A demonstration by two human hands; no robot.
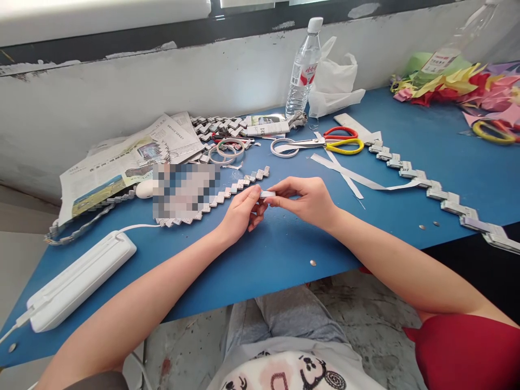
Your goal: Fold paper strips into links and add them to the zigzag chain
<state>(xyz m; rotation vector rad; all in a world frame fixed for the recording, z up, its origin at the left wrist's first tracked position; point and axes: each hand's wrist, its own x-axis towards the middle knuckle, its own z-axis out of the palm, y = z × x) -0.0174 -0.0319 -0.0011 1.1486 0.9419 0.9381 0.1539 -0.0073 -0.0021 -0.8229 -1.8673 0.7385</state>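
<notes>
A small folded piece of whitish paper [267,194] is pinched between my two hands over the blue table. My left hand [242,212] holds its left end, fingers curled beneath. On its right end, the thumb and fingertips of my right hand [306,199] are closed. Just behind my left hand, a zigzag chain of folded paper [221,196] curves across the table. Farther back lie scissors [339,142] with one red and one yellow handle, their blades over a roll of tape [285,147]. White paper strips [345,171] cross each other behind my right hand.
At the left are a white power bank [83,279] with a cable and newspapers [117,165]. A water bottle [304,70] and plastic bag [333,76] stand at the back. Another folded chain [436,193] runs along the right, with colourful folded paper [479,89] beyond. The blue table's [227,276] edge is close.
</notes>
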